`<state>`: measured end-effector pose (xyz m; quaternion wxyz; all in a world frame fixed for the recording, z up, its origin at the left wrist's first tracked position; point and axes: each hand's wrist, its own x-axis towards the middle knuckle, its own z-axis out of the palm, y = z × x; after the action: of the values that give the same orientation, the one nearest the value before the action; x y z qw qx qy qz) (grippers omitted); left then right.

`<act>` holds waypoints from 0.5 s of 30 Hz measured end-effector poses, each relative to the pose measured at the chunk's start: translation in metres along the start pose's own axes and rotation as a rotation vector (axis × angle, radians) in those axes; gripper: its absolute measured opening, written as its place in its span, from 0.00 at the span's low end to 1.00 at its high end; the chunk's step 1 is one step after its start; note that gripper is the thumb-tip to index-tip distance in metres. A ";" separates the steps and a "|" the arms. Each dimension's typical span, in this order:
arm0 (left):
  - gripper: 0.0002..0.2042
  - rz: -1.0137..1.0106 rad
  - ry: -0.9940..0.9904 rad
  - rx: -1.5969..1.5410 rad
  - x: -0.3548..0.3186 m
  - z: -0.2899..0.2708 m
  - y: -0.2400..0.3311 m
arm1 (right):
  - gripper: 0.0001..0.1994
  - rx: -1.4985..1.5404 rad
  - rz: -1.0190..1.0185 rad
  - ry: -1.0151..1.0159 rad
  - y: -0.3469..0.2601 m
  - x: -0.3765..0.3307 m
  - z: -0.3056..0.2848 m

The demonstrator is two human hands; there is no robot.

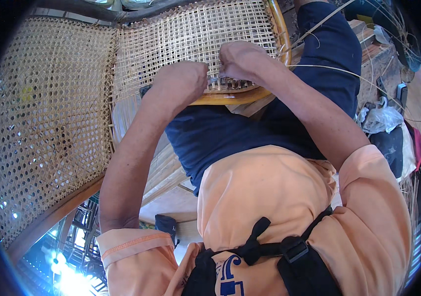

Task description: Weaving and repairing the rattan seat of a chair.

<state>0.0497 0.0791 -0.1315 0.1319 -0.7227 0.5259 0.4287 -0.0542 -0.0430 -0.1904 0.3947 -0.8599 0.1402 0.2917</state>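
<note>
A chair seat of woven cane lies in front of me, an open grid of pale strips inside a glossy yellow-brown frame. At its near edge, my left hand is closed, knuckles up, over the weave just inside the frame. My right hand is closed too, a short gap to the right, resting by the same edge. Whatever the fingers pinch is hidden beneath them. Between the hands, short strip ends show along the rim. A small dark piece sticks out beside my left wrist.
A finished-looking cane backrest panel rises at the left, joined to the seat. Long loose cane strands arc across my leg at the right. Beyond it are wooden blocks and a plastic bag. Bright light glares at lower left.
</note>
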 end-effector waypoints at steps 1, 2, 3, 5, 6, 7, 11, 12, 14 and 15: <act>0.11 0.001 0.001 -0.003 -0.001 0.000 0.002 | 0.11 0.002 -0.039 0.037 0.002 0.000 0.002; 0.11 -0.018 0.019 0.030 -0.002 0.000 0.004 | 0.11 0.000 -0.038 0.033 0.000 -0.001 0.002; 0.11 -0.037 0.037 0.063 -0.002 0.000 0.005 | 0.11 0.008 -0.021 0.053 -0.003 -0.003 0.001; 0.11 -0.023 0.038 0.017 -0.003 0.002 0.002 | 0.11 0.013 -0.001 0.074 -0.005 -0.003 0.001; 0.11 -0.009 0.039 -0.025 -0.003 0.001 0.000 | 0.11 0.010 0.010 0.061 -0.004 -0.003 0.001; 0.11 -0.006 0.041 -0.027 -0.003 0.001 0.000 | 0.12 0.006 0.020 0.047 -0.004 -0.003 0.001; 0.11 -0.026 0.016 -0.029 0.000 -0.001 -0.002 | 0.12 -0.011 0.057 0.014 -0.008 -0.004 -0.001; 0.10 -0.039 0.018 -0.001 0.001 0.000 -0.001 | 0.11 0.011 0.037 0.044 -0.005 -0.004 0.002; 0.10 -0.021 0.015 -0.003 0.004 0.001 -0.003 | 0.11 0.031 0.017 0.073 -0.003 -0.003 0.004; 0.10 -0.005 0.013 -0.003 0.005 0.001 -0.004 | 0.11 0.033 0.025 0.072 -0.004 -0.003 0.004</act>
<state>0.0530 0.0779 -0.1370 0.1284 -0.7268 0.5243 0.4247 -0.0567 -0.0372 -0.1884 0.3999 -0.8614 0.1698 0.2630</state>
